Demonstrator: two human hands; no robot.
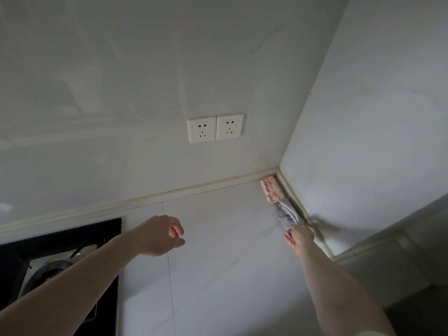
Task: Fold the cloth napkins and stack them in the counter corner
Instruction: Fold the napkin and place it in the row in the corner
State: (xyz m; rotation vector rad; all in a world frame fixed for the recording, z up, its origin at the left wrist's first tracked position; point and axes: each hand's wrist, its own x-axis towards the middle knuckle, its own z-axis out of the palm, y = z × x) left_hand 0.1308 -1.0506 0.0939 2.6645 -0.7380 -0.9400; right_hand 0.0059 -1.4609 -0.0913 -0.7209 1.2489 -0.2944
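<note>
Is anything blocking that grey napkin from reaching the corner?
Only the pink napkin, already in the corner. The grey napkin, held by the right hand, lies just behind it along the wall.

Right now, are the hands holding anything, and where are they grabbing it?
The right hand grips the grey napkin by its near end, beside the pink napkin in the corner. The left hand holds nothing.

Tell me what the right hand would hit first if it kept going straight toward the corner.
The right hand already touches the grey folded napkin; straight on, it would likely push that into the pink patterned napkin lying in the counter corner.
</note>
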